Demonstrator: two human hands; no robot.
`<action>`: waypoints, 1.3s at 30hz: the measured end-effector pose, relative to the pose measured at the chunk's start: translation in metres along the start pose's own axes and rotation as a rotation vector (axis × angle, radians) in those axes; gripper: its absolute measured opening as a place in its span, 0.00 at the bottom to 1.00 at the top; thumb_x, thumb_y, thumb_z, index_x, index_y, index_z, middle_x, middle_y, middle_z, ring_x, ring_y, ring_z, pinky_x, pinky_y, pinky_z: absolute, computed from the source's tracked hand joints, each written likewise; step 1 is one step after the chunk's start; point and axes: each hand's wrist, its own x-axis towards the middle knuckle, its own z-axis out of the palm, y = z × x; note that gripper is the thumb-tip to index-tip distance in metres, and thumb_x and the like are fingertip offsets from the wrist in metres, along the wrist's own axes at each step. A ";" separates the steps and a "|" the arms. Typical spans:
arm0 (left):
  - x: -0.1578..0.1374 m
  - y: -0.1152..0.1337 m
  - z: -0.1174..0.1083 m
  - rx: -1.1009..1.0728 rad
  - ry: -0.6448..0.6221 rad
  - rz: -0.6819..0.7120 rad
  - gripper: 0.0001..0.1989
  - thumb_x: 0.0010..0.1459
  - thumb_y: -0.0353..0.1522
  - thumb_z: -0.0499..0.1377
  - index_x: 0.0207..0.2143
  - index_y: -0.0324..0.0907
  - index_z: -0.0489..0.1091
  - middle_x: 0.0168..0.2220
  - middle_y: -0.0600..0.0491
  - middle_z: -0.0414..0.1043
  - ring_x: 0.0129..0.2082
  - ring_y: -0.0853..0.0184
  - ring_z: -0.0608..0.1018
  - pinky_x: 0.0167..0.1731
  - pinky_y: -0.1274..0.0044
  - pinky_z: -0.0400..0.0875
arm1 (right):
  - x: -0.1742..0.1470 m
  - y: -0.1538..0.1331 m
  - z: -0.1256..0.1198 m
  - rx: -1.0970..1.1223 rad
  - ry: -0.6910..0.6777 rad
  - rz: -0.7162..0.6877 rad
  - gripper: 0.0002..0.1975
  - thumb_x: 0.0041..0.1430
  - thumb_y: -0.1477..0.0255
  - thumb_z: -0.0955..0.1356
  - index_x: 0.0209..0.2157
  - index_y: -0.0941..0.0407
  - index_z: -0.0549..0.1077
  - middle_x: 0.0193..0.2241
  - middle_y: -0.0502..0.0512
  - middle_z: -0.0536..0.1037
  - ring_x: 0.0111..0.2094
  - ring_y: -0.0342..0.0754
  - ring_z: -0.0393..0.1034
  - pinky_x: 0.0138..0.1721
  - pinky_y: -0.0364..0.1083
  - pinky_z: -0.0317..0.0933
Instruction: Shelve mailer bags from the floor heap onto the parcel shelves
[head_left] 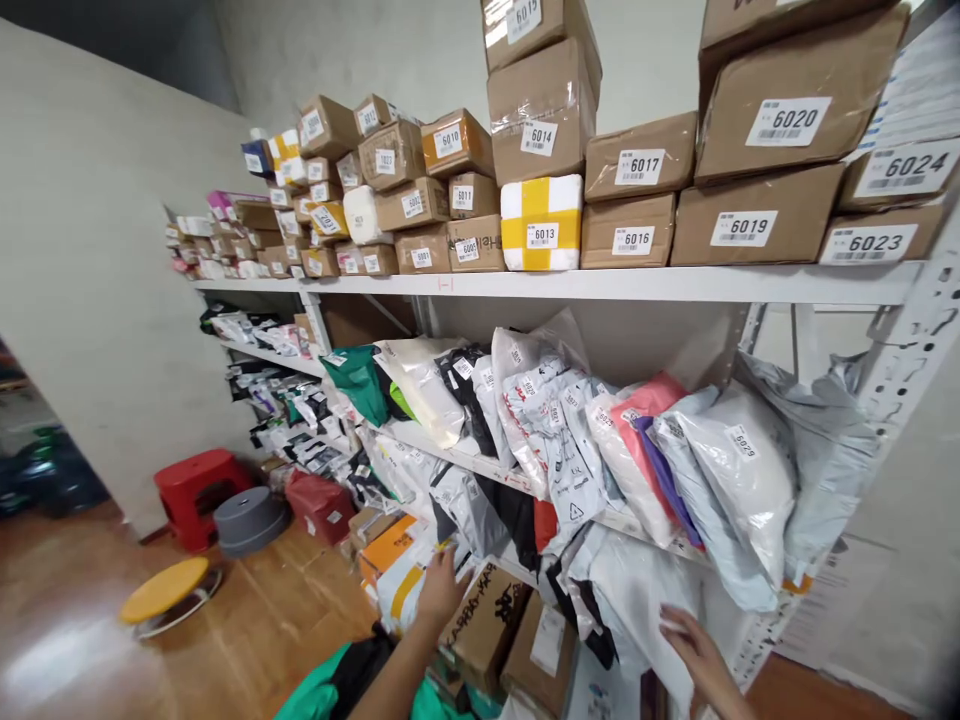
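Note:
My left hand (442, 588) is raised in front of the lower shelf, fingers apart, near a grey mailing bag (471, 510) and a white and orange package (401, 580). I see nothing held in it. Farther right, my right hand (691, 640) has its fingers stretched out beside a large white mailing bag (637, 580) that hangs over the lower shelf's edge. Whether its fingertips touch the bag I cannot tell. Above it, a white bag labelled 6029 (739, 460) leans among other plastic mailers on the middle shelf.
Numbered cardboard boxes (540, 110) line the top shelf (600, 285). Under the lower shelf stand brown boxes (484, 625). On the wooden floor to the left are a red stool (199, 490), a grey stool (251, 520) and a yellow round seat (165, 590).

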 end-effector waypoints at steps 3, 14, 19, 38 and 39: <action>0.101 0.056 -0.025 -0.117 0.163 0.355 0.32 0.59 0.41 0.58 0.62 0.39 0.56 0.60 0.40 0.58 0.63 0.55 0.62 0.62 0.65 0.58 | 0.055 -0.040 0.070 -0.015 -0.027 -0.194 0.22 0.52 0.58 0.69 0.48 0.52 0.73 0.51 0.61 0.75 0.52 0.61 0.72 0.51 0.58 0.69; 0.300 0.196 -0.128 -0.080 0.515 0.398 0.21 0.63 0.45 0.53 0.41 0.37 0.75 0.36 0.41 0.76 0.46 0.49 0.71 0.46 0.59 0.61 | 0.197 -0.146 0.270 -0.550 0.648 -0.429 0.40 0.55 0.62 0.68 0.63 0.68 0.54 0.60 0.75 0.62 0.62 0.67 0.55 0.62 0.62 0.53; 0.283 0.175 -0.104 -0.006 0.501 0.599 0.20 0.66 0.36 0.50 0.29 0.35 0.77 0.29 0.43 0.76 0.41 0.54 0.74 0.45 0.62 0.60 | 0.216 -0.095 0.244 -0.689 0.659 -0.637 0.41 0.57 0.52 0.68 0.64 0.62 0.55 0.57 0.71 0.68 0.57 0.65 0.62 0.55 0.62 0.62; 0.219 0.208 -0.080 -0.303 0.508 0.915 0.37 0.54 0.49 0.63 0.58 0.35 0.61 0.53 0.34 0.62 0.53 0.47 0.69 0.49 0.60 0.68 | 0.189 -0.096 0.226 -0.851 0.618 -0.417 0.33 0.63 0.60 0.64 0.66 0.56 0.54 0.63 0.66 0.61 0.62 0.61 0.57 0.58 0.60 0.61; 0.221 0.219 -0.075 -0.202 0.402 0.859 0.39 0.54 0.50 0.62 0.59 0.33 0.61 0.52 0.33 0.64 0.52 0.44 0.70 0.48 0.58 0.68 | 0.181 -0.095 0.228 -0.838 0.645 -0.377 0.36 0.62 0.59 0.65 0.67 0.56 0.52 0.63 0.67 0.60 0.62 0.62 0.56 0.58 0.61 0.60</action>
